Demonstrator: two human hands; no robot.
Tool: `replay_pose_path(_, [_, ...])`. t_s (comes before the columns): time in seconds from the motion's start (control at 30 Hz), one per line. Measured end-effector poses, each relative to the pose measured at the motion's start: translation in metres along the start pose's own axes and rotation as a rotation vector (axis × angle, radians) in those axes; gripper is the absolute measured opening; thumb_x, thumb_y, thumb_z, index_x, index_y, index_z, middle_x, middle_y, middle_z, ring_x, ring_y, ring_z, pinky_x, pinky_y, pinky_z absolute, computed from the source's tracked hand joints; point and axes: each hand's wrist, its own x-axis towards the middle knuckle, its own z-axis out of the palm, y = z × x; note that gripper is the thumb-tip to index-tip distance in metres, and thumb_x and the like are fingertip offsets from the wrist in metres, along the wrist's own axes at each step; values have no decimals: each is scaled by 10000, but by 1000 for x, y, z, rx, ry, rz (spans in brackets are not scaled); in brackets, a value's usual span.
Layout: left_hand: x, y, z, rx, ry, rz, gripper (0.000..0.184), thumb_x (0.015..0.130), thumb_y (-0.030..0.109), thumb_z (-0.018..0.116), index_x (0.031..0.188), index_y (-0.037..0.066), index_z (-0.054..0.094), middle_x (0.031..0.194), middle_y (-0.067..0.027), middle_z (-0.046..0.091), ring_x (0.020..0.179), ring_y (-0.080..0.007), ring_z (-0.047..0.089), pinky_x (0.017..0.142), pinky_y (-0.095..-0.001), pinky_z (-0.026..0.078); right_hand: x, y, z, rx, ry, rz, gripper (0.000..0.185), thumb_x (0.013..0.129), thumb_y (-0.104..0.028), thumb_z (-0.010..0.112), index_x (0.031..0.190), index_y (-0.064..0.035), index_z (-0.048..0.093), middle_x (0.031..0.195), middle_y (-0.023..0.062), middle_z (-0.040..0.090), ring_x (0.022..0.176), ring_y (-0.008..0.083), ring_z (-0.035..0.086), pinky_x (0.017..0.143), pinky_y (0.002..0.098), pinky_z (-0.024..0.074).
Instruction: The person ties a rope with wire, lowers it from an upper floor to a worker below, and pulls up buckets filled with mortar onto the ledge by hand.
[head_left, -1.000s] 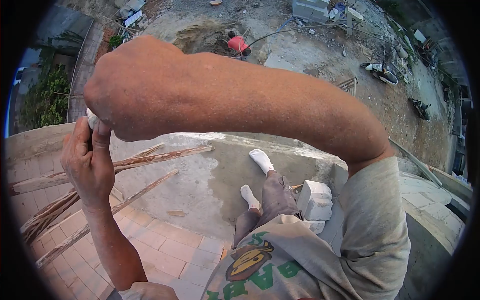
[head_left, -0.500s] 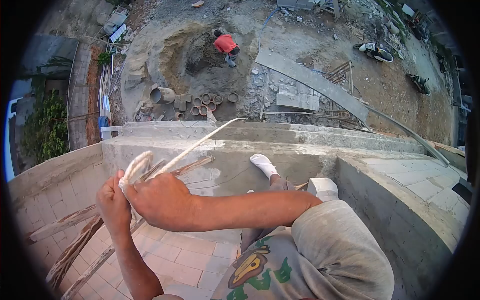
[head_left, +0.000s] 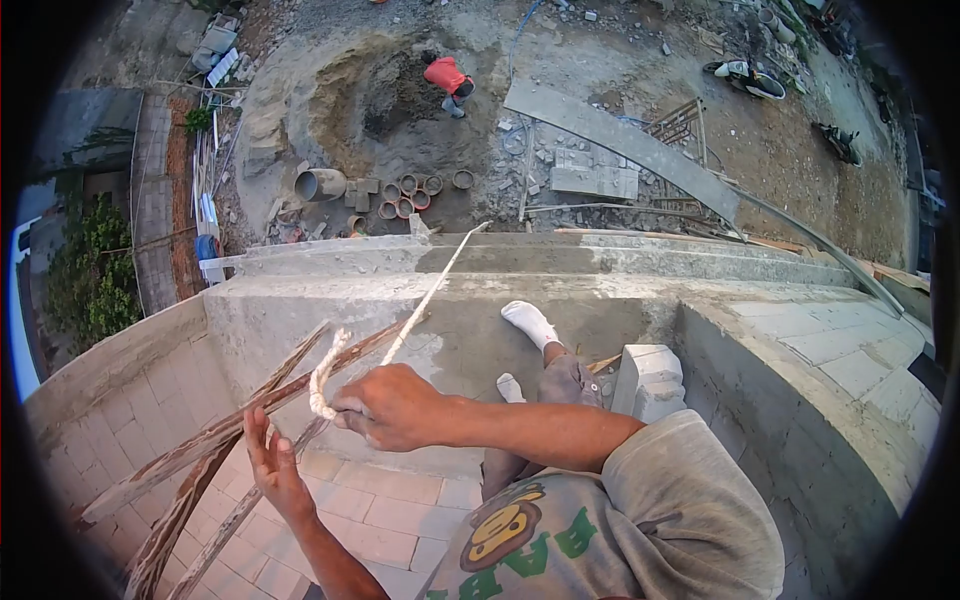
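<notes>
My right hand (head_left: pixel 395 408) is closed around a white rope (head_left: pixel 425 300). One length of the rope runs from that hand up over the ledge, and a short curled end rises beside the fingers. Just left of it, my left hand (head_left: pixel 280 468) is raised with its fingers apart and holds nothing. Several rough wooden poles (head_left: pixel 190 455) lean behind and below both hands. Where the rope's far end goes past the ledge is hidden.
I stand high up at a concrete ledge (head_left: pixel 560 290), between block walls (head_left: pixel 800 420). White blocks (head_left: pixel 648 385) stand by my leg. Far below, a person in a red shirt (head_left: pixel 447 75) bends near a sand pile (head_left: pixel 390 100), with several buckets (head_left: pixel 410 190) nearby.
My left hand has let go of the rope and opened. My right hand has moved right and slightly down, still holding the rope. The person below has bent further over.
</notes>
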Motion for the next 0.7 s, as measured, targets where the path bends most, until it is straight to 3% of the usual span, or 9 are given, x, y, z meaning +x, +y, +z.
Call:
replay_pose_path(0.03, [-1,9,10,70,-111,85,614,868,197,616,1410,99,345,1440,-136,356,1343,-265,315,1100,-421,240,1,2,-7,33,-40,2,144,805,-178,622,807,-34,620,681,152,591,629,335,576,575,430,421])
replay_pose_path(0.13, [12,28,38,147,-212,454,579,862,225,627,1386,138,398,1458,-123,332,1356,-282,295,1067,-466,293,5,4,-30,160,-177,27,175,810,-200,638,795,-26,623,630,125,554,591,262,533,569,374,397])
replay_pose_path(0.23, [25,41,45,158,-401,569,474,818,193,662,1271,131,538,1372,-112,457,1314,-311,365,1056,-454,307,12,4,-54,398,-340,72,203,817,-216,650,792,-16,629,601,46,528,592,140,467,562,318,371])
replay_pose_path(0.27, [27,49,47,176,-457,586,423,813,175,664,1225,126,581,1323,-105,514,1290,-308,403,1049,-446,316,14,0,-62,393,-395,149,173,790,-191,653,788,-18,641,606,44,525,604,141,471,584,317,381])
replay_pose_path(0.4, [26,83,44,323,-387,730,302,800,159,677,1097,111,653,1128,-66,642,1126,-227,562,941,-376,419,19,-7,-80,358,-448,258,144,778,-149,673,870,-38,680,636,17,556,613,100,476,578,286,386])
replay_pose_path(0.43, [24,82,44,273,-339,708,250,801,169,678,1041,101,661,1058,-60,653,1044,-228,587,884,-362,442,22,-7,-81,287,-466,250,183,792,-151,689,943,-49,699,653,15,588,614,85,495,566,279,388])
replay_pose_path(0.53, [12,66,46,174,-204,583,140,820,194,670,883,68,663,843,-39,662,787,-215,626,707,-325,488,27,-26,-70,-31,-452,48,160,781,-141,689,912,-49,701,668,54,613,585,133,525,570,290,403])
replay_pose_path(0.6, [6,61,48,173,-126,415,173,853,204,648,790,43,636,692,-21,631,601,-187,603,580,-305,487,34,-37,-61,-373,-461,-141,107,742,-135,670,832,-77,683,705,77,635,625,223,598,567,334,448])
replay_pose_path(0.7, [0,46,51,-247,-203,-162,256,891,226,598,710,45,602,611,-1,574,500,-138,550,456,-270,428,30,-47,-41,-808,-461,-334,103,711,-126,640,810,-104,656,722,64,630,668,258,626,560,375,475])
